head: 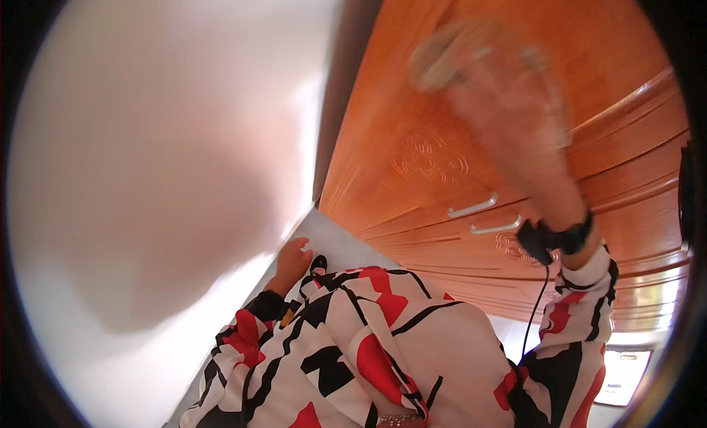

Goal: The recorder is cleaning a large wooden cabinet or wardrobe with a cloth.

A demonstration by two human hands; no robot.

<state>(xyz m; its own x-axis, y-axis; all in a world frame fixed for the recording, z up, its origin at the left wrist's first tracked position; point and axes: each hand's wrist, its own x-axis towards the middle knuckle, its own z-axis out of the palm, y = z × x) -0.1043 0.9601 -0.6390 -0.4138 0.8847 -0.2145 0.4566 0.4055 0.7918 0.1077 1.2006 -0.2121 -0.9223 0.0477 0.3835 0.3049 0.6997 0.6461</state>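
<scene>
My right hand point(505, 91) is raised against the upper part of a glossy orange-brown wooden cabinet point(381, 157), blurred by motion. It grips a pale, crumpled thing, likely a cloth point(442, 58), pressed near the cabinet's surface. A black band with a cable circles that wrist. Below the hand are two metal door handles point(473, 205) and carved floral patterns. My left hand point(294, 262) hangs low beside my body, near the white wall, its fingers slightly curled, with nothing seen in it. A black band is on that wrist too.
A white wall point(165, 152) fills the left side and meets the cabinet's dark side edge point(348, 80) in a corner. Light grey floor point(337, 237) shows between them, with a black shoe point(318, 264). A bright opening point(624, 375) lies at the lower right.
</scene>
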